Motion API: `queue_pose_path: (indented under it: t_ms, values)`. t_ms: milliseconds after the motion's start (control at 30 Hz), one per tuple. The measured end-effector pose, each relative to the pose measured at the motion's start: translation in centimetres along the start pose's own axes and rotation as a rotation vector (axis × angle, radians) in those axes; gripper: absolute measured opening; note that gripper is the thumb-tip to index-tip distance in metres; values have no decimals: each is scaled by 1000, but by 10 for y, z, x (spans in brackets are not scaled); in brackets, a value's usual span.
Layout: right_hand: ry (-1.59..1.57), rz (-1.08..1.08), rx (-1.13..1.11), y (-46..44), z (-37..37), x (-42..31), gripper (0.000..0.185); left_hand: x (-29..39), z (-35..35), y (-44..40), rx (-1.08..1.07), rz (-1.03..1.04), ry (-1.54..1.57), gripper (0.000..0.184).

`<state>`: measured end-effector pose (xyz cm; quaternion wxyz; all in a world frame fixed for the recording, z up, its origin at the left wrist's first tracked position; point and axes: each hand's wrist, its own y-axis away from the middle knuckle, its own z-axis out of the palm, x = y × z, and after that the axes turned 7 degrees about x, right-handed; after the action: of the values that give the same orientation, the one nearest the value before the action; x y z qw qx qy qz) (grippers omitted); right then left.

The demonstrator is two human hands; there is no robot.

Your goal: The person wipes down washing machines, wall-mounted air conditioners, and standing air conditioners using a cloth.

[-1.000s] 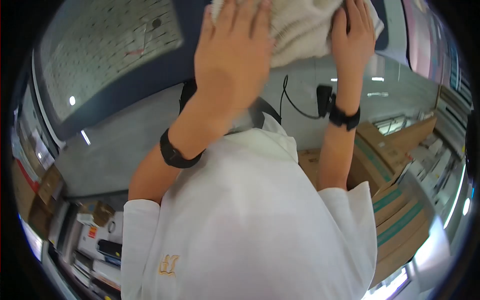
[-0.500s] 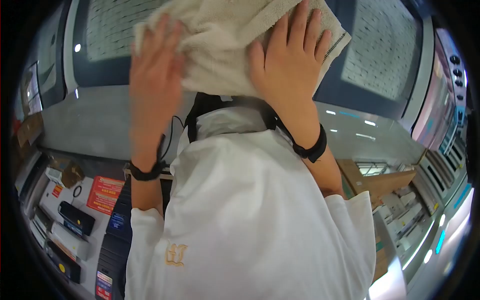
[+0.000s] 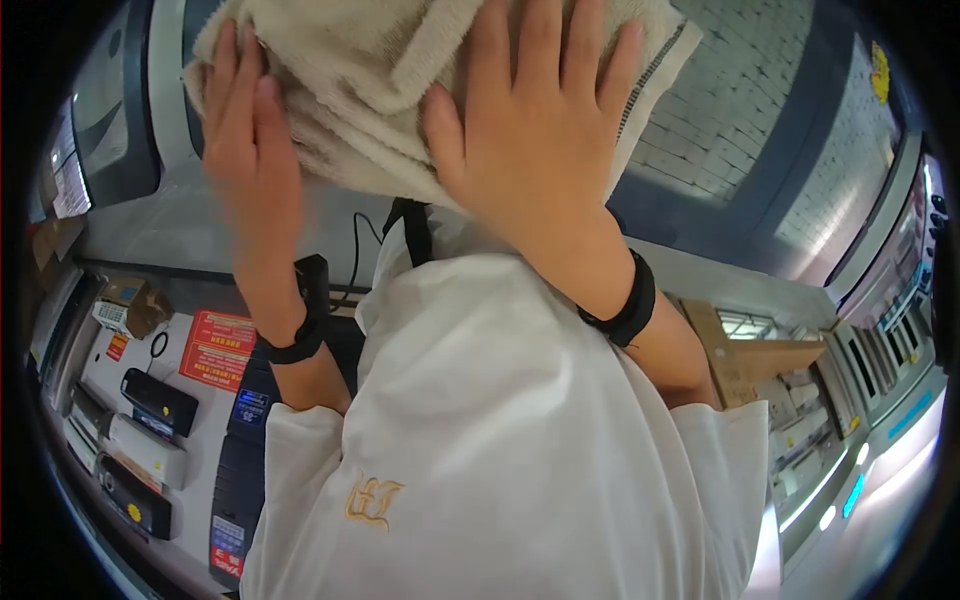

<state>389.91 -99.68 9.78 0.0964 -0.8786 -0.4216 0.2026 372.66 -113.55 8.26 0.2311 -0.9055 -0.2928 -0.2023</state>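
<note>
A beige terry towel [image 3: 350,100] lies folded and rumpled at the top of the head view, with a dark stitched edge on its right side. My right hand [image 3: 535,130] rests flat on the towel, its fingers spread. My left hand [image 3: 255,150] is at the towel's left edge, slightly blurred, with fingers extended and thumb along the near side. Each wrist wears a black band. Beneath the towel is a dark-framed panel [image 3: 735,110] with a pale brick-like pattern; the towel hides part of it.
Left below stand a small cardboard box [image 3: 130,305], a red printed sheet [image 3: 218,348] and several black and white devices [image 3: 160,400] on a white surface. On the right are an open cardboard box [image 3: 770,355] and shelving with pale items. A black cable [image 3: 357,260] hangs near my waist.
My hands have both shifted left, and the towel has moved left with them. More of the patterned panel shows to the right of the towel.
</note>
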Motion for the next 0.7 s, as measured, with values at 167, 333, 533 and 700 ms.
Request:
queue_pose_path:
  t_ms: [167, 333, 533, 700]
  values:
    - [153, -27, 241, -25, 56, -27, 64, -28, -10, -45, -78, -7, 25, 42]
    - [-55, 30, -6, -26, 44, -49, 72, -51, -8, -48, -10, 121, -25, 42]
    - [-50, -122, -338, -4, -2, -30, 62, -54, -31, -1, 4, 108, -14, 43]
    - [50, -105, -322, -26, 14, -46, 59, -61, -28, -19, 1, 65, 100, 41]
